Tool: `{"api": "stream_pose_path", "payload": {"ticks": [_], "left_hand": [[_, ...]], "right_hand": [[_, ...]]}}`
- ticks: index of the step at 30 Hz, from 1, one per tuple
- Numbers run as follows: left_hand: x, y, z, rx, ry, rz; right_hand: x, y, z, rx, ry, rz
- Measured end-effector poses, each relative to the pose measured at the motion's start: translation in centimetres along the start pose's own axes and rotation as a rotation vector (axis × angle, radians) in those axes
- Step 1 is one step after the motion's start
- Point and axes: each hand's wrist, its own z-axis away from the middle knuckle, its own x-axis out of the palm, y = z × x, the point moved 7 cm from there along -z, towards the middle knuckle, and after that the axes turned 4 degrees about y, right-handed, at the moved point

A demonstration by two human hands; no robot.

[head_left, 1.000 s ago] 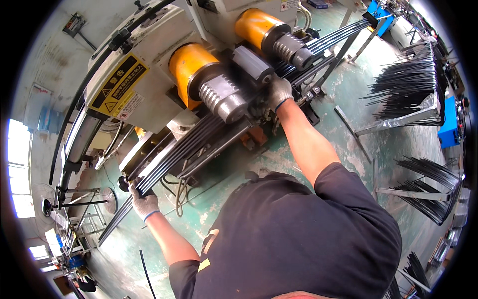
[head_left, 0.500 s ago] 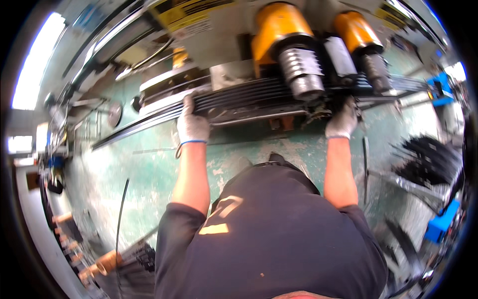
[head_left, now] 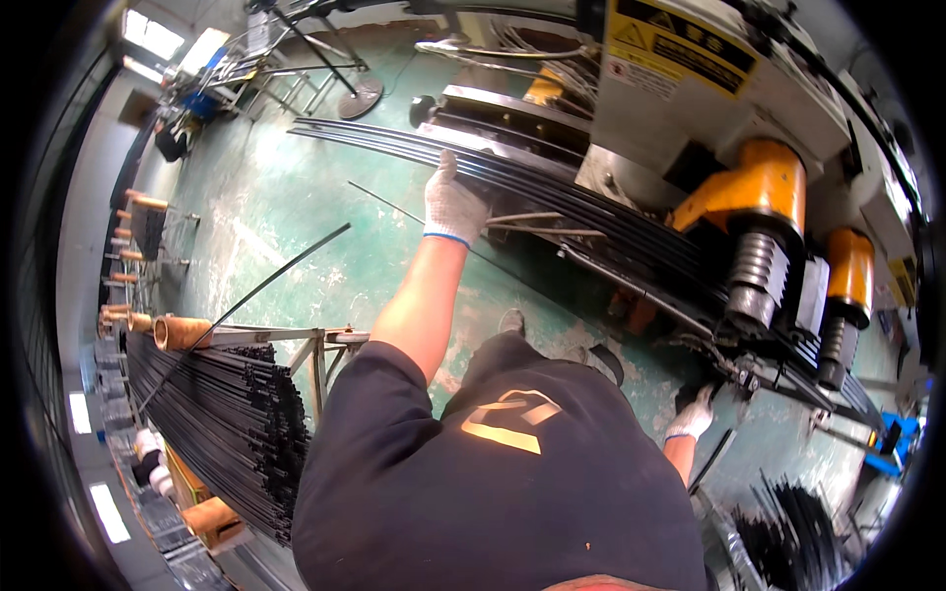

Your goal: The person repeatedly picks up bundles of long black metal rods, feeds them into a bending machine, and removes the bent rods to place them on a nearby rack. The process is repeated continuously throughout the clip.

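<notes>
My left hand (head_left: pixel 456 202), in a white knit glove with a blue cuff, grips the near edge of a row of long black bars (head_left: pixel 379 138). Its thumb lies over them; the other fingers are hidden below. The bars run from the upper left down to the right, passing beneath the machine's orange-topped spring units (head_left: pixel 757 281). Lower right, my right hand (head_left: pixel 695 419), gloved too, is by a dark patch under the machine's front edge. Its fingers are small and partly hidden, so what they hold, if anything, does not show.
A big stack of black bars (head_left: pixel 222 424) lies on a rack at the left, one bar (head_left: pixel 261 300) sticking out above it. More black bars (head_left: pixel 793 527) are at the lower right. A round stand base (head_left: pixel 361 97) stands on the green floor beyond.
My view has turned left, showing the bar stack. My right hand has come away from the bars, lower and nearer to me. My left hand still grips the bars.
</notes>
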Motion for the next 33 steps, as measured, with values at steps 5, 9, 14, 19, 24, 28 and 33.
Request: {"api": "stream_pose_path", "payload": {"ticks": [5,9,14,19,24,28,33], "left_hand": [[-4.0,7.6,-3.0,0.068,0.032,0.005],[-11.1,17.5,-7.1,0.211,0.210,0.080],[-18.3,31.6,-12.2,0.373,0.301,0.007],[-20.0,40.1,-16.3,0.464,0.388,-0.156],[-19.9,44.2,-19.2,0.499,0.352,-0.307],[-19.4,44.7,-20.6,0.499,0.320,-0.319],[-20.3,45.4,-22.8,0.415,0.278,-0.342]], "right_hand": [[-0.9,5.1,0.2,0.078,-0.100,0.022],[0.8,6.6,3.8,0.020,-0.065,0.294],[2.6,9.5,9.8,0.103,-0.154,0.511],[10.4,4.1,19.9,-0.105,-0.229,1.033],[12.7,3.7,22.8,-0.165,-0.214,1.117],[12.9,2.3,24.6,-0.041,-0.246,1.049],[14.3,-0.3,25.5,-0.110,-0.252,1.098]]}}
